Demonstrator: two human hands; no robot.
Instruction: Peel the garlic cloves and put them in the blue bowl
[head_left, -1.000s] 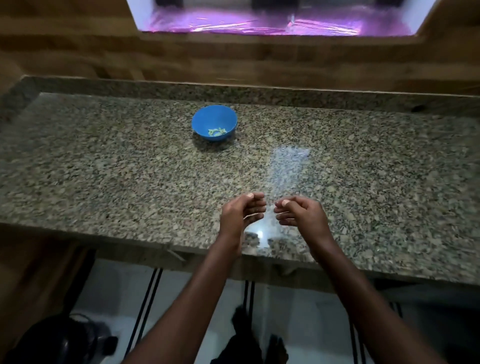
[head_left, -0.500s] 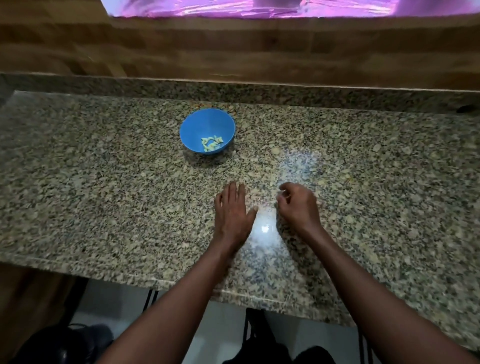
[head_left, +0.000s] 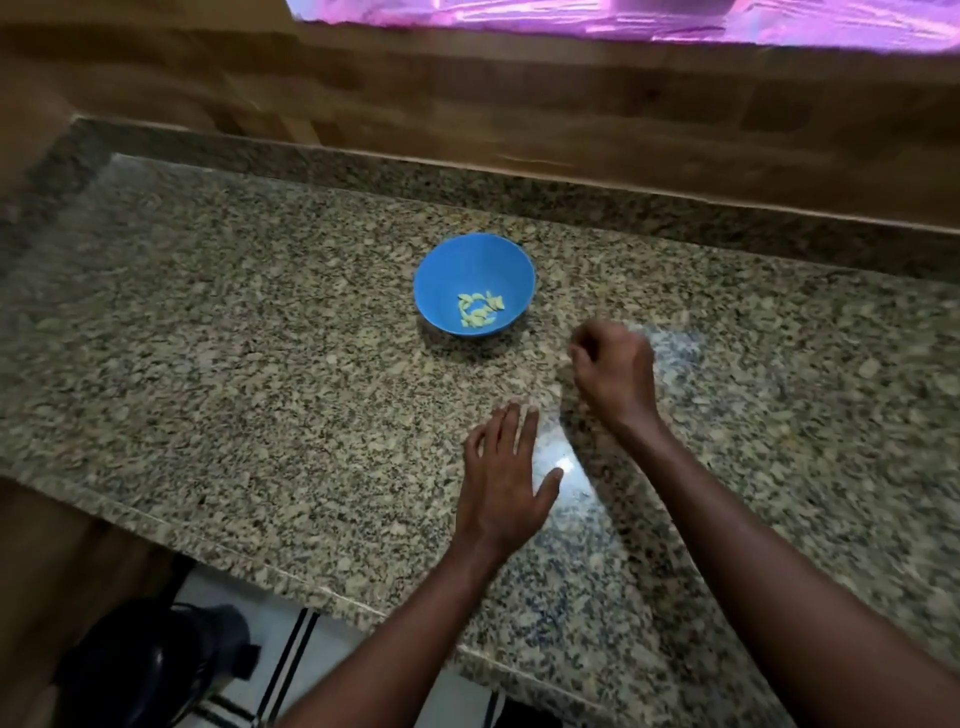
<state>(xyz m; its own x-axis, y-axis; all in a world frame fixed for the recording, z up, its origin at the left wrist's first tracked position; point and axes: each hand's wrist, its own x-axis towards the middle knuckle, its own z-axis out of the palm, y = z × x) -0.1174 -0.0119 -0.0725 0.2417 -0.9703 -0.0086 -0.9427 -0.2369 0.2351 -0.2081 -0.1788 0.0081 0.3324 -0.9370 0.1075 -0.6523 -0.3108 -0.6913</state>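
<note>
Our left hand (head_left: 503, 478) lies flat, palm down, fingers straight and pointing to 12 o'clock, thumb spread toward 3. Our right hand (head_left: 613, 371), at its 1 o'clock, is blurred, fingers curled under; whether it holds anything we cannot tell.

- No text, label, brand, number or sign can be read anywhere in the head view.
- The blue bowl (head_left: 474, 283) carries no readable marking.
- The worktop (head_left: 234, 364) around the bowl shows only speckled stone, no lettering.
</note>
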